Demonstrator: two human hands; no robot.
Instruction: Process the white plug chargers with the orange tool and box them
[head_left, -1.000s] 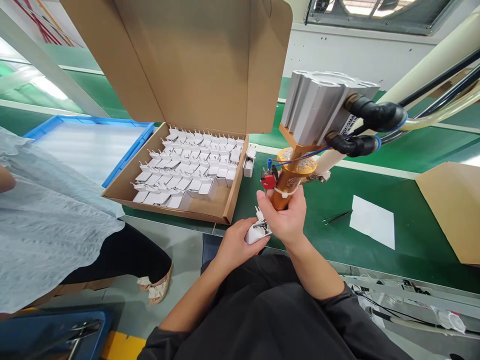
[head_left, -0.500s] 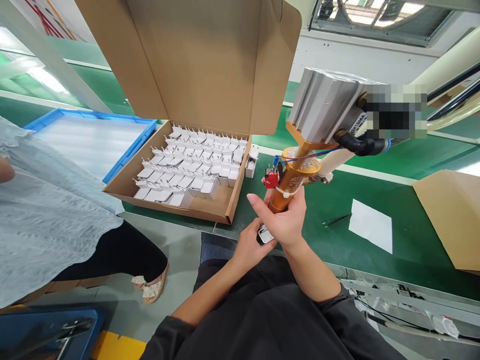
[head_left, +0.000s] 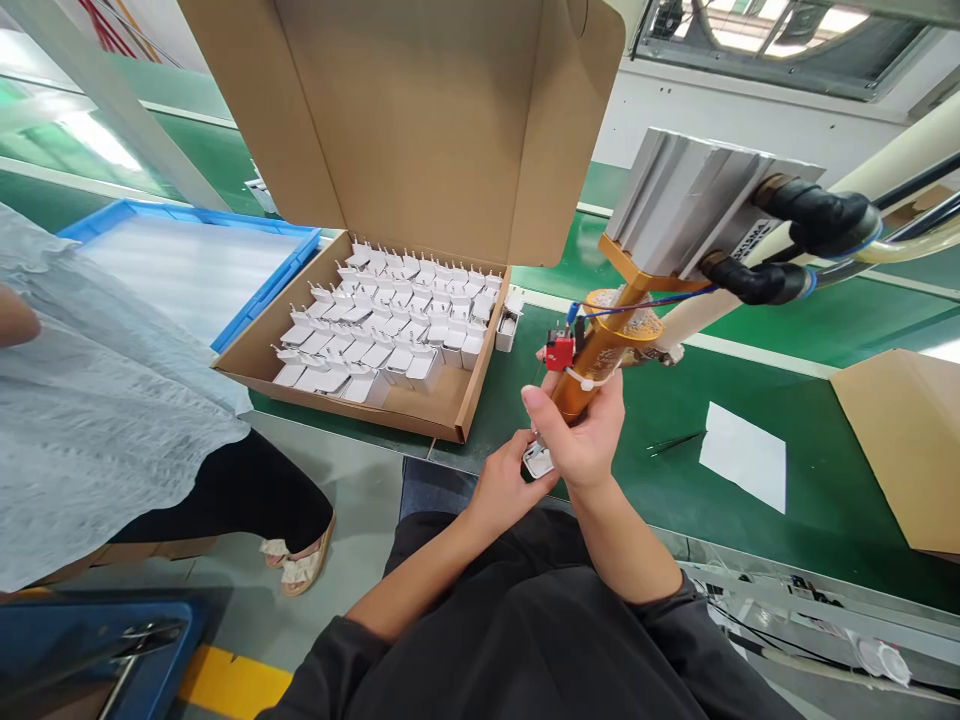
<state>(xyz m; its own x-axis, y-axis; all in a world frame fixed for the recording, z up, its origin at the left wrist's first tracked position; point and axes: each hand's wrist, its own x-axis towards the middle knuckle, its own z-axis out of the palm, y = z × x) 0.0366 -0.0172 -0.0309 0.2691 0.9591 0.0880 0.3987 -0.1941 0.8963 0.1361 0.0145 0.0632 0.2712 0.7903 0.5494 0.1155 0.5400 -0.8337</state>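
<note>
My left hand (head_left: 510, 480) grips a small white plastic charger case (head_left: 538, 460) near the bench's front edge, its open face turned up. My right hand (head_left: 589, 440) is wrapped round the gold barrel of a pneumatic hand tool (head_left: 592, 365). This tool carries a red switch (head_left: 559, 351) on its side and a silver cylinder (head_left: 694, 205) on top. Its lower end is at the case, partly hidden by my fingers, so I cannot tell whether they touch. Left of my hands, a cardboard box (head_left: 352, 403) holds rows of white chargers (head_left: 390, 310) with upright pins.
One more white charger (head_left: 508, 325) stands against the box's right side. Tweezers (head_left: 675, 443) and white paper (head_left: 742, 455) lie on the green bench (head_left: 660, 520). At left are a blue tray (head_left: 225, 340) and another person (head_left: 112, 400). Thick hoses (head_left: 847, 270) lead from the tool.
The tool and my right hand have shifted slightly right, and my right thumb lies closer to the barrel. My left hand keeps hold of the charger case. The view has moved a little.
</note>
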